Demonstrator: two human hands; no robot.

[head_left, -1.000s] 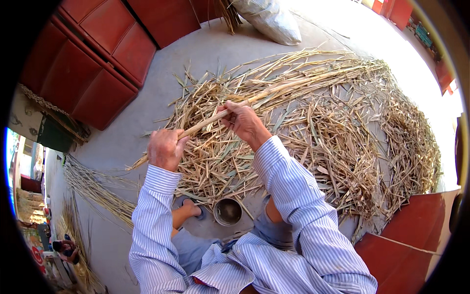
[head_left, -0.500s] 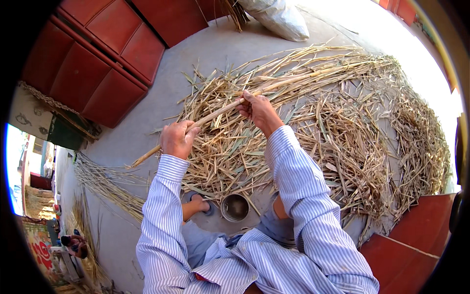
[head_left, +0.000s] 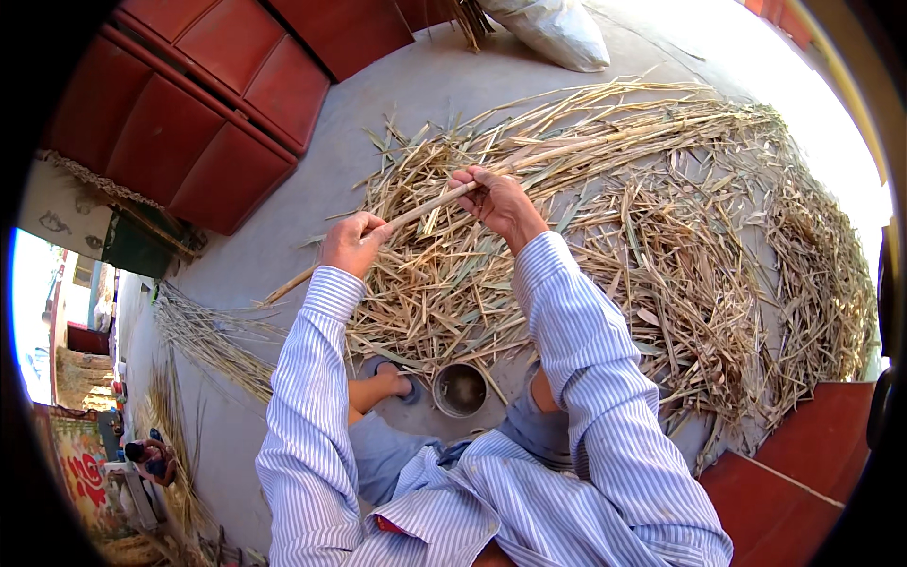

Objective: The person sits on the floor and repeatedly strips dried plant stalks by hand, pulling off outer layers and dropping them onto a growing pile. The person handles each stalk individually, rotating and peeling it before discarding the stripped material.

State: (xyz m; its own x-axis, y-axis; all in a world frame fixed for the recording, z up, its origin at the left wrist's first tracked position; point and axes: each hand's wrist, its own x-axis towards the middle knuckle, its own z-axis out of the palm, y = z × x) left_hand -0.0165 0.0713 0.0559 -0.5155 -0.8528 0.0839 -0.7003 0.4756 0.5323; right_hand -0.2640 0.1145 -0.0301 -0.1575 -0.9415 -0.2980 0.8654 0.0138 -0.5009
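A long, pale dry reed stalk slants across in front of me, its near end low at the left and its far end running up to the right over the pile. Around its left part my left hand is closed. Farther along, my right hand grips the same stalk between thumb and fingers. Beneath both hands spreads a wide heap of dry leaves and stripped husks. Other long stalks lie along the heap's far side, close beside the held one.
Between my feet stands a round metal bowl. Thin stalks lie on the concrete floor at left. Red panels rise at far left, and a red surface is at lower right. A white sack stands at the back. Another person sits at far left.
My left hand has shifted slightly right and up along with the stalk. The right hand's fingers have turned on the stalk. The whole view has shifted a little.
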